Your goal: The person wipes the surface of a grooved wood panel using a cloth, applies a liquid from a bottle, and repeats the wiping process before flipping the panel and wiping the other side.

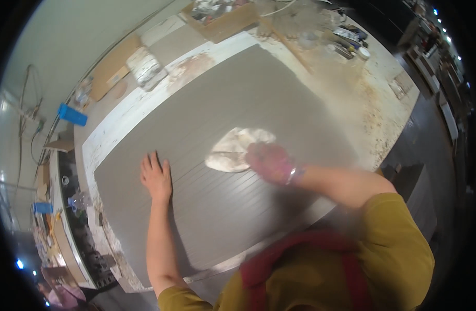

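A large grey-brown panel (207,114) with a fine lined grain lies flat on the worktable. My left hand (156,179) rests on its left part, palm down with fingers spread, holding nothing. Near the panel's middle, my right hand (271,161) is closed on a crumpled white cloth (233,150), which lies against the panel surface. This hand wears a pinkish, stained glove and looks slightly blurred. Its fingertips are partly hidden by the cloth.
The worktable (388,109) is dusty and stained beyond the panel. A cardboard box (222,28) of scraps stands at the far edge, with tools and a small white jar (363,53) to its right. A wrapped white packet (145,67) and a blue container (72,114) sit at the left.
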Available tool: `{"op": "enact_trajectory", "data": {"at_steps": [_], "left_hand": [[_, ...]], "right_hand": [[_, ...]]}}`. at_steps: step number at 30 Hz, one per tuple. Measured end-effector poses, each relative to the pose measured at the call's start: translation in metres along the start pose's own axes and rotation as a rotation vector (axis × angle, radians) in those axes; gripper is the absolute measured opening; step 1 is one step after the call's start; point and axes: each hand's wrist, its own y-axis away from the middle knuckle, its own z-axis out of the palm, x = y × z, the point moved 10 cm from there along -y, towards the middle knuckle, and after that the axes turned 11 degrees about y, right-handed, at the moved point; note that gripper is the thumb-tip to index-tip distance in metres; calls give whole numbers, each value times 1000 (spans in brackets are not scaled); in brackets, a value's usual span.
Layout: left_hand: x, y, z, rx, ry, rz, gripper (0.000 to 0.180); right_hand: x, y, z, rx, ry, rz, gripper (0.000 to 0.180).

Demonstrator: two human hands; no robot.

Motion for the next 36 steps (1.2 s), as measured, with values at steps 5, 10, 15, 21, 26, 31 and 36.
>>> {"op": "enact_trajectory", "data": {"at_steps": [5, 10, 15, 21, 26, 31, 36], "left_hand": [[-84, 47, -53, 104, -22, -60, 50], [-107, 63, -38, 23, -161, -85, 47], [-108, 61, -35, 25, -102, -72, 46], [-118, 72, -42, 39, -104, -100, 46], [-103, 67, -43, 40, -101, -94, 47], [-110, 74, -53, 84, -50, -79, 48], [-10, 166, -73, -116, 260, 385, 59]], "right_hand": [[159, -19, -28, 117, -99, 354, 29], [73, -93, -43, 259, -259, 291, 46], [-226, -124, 31, 330, -466, -226, 33], [-6, -30, -17, 216, -410, 99, 36], [204, 30, -6, 155, -132, 710, 32], [0, 35, -12, -57, -242, 205, 33], [196, 55, -30, 165, -279, 576, 33]]}}
